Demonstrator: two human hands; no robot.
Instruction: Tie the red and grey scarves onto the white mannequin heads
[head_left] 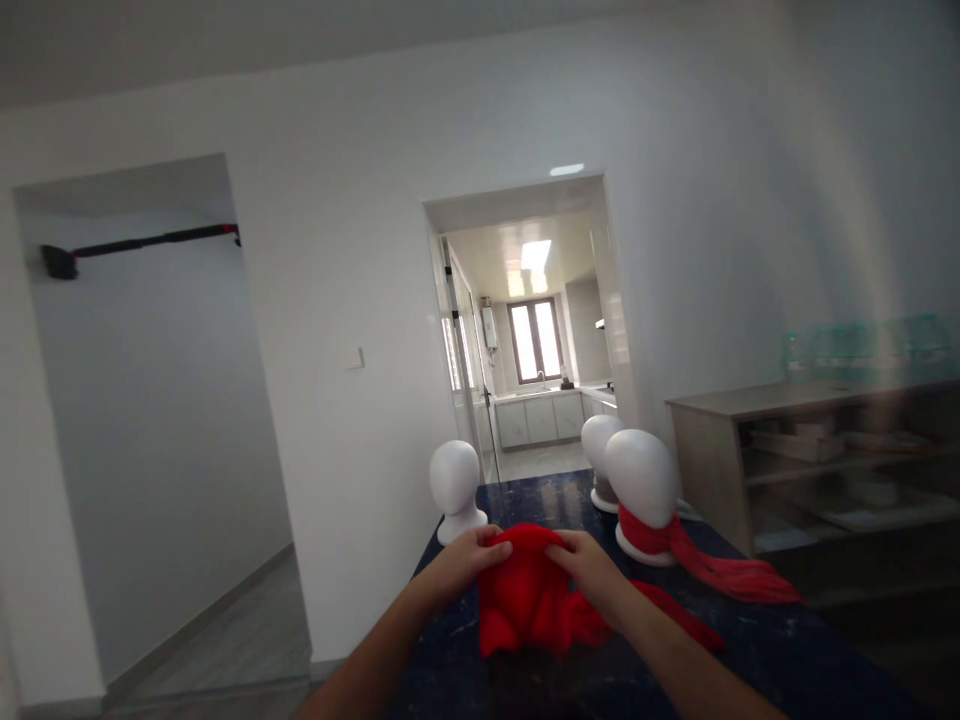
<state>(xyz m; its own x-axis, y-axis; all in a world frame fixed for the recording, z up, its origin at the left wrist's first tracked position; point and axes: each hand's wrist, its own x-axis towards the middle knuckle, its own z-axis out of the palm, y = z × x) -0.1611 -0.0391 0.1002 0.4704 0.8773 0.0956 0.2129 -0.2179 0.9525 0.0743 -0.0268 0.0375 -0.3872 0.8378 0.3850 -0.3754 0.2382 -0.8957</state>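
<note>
A bright red scarf (525, 595) hangs bunched between my two hands above the dark blue table. My left hand (477, 552) pinches its upper left edge, thumb on the near side. With my right hand (577, 556) I grip the upper right edge in the same way. More red cloth trails to the right under my right forearm. Just beyond my left hand stands a bare white mannequin head (454, 480). Right of my right hand is another white mannequin head (642, 476), with a red scarf (720, 570) around its neck and a long end lying on the table.
A third white mannequin head (600, 440) stands behind the scarfed one, partly hidden. The dark blue table (532, 495) has a marbled top. A wooden shelf unit (712, 405) with bottles (862, 345) on top stands at right. A doorway ahead opens to a kitchen.
</note>
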